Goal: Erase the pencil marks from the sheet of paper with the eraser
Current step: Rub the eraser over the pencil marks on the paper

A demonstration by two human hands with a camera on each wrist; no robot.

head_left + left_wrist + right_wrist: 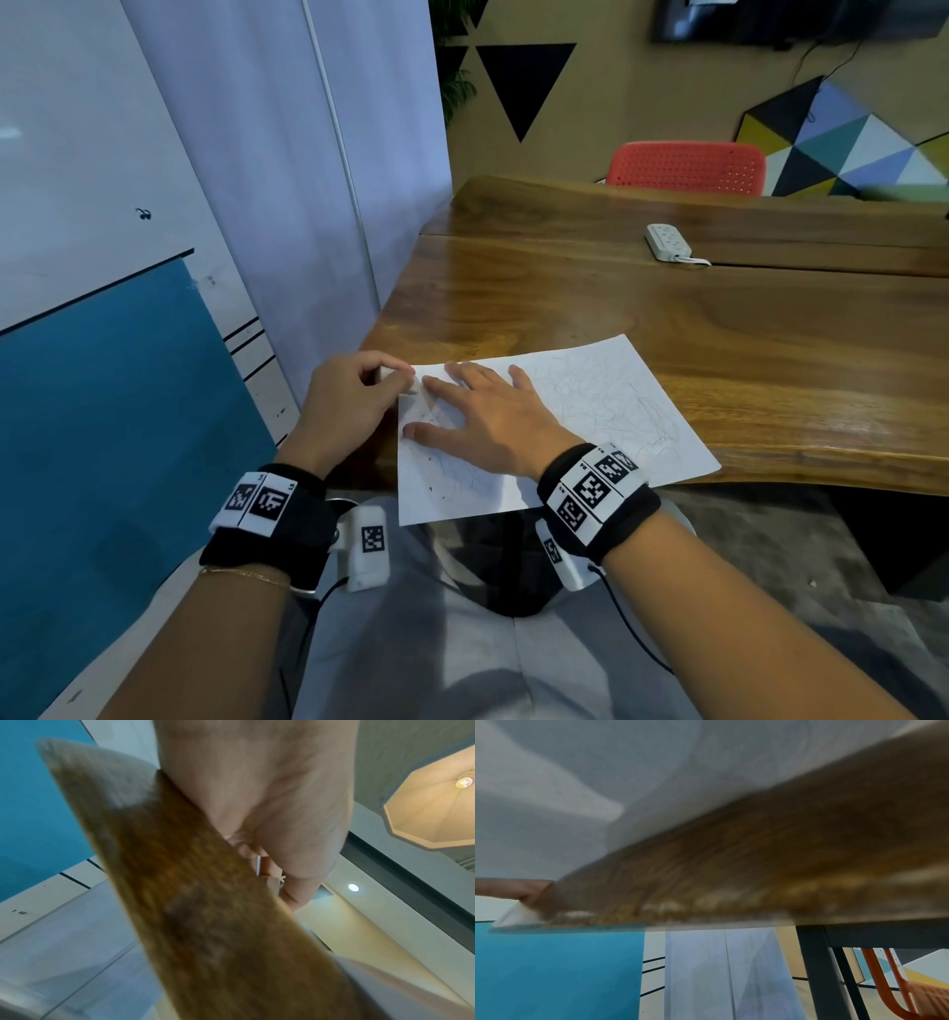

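Note:
A white sheet of paper (pixel 590 406) covered with faint pencil scribbles lies on the wooden table (pixel 693 318), its near edge hanging over the table front. My right hand (pixel 462 406) lies flat on the sheet's left part, fingers straight and spread. At the sheet's far left corner, my left hand (pixel 395 377) has curled fingers that pinch a small white eraser (pixel 386 371), mostly hidden by fingers. Darker pencil marks (pixel 441 488) show near the front left. The left wrist view shows the curled left hand (pixel 270 811) above the table edge (pixel 205 912). The right wrist view is blurred.
A white power strip (pixel 667 241) lies far back on the table. A red chair (pixel 685 167) stands behind it. A whiteboard wall and pale curtain (pixel 308 180) close the left side. Dark table legs (pixel 816 969) show under the top.

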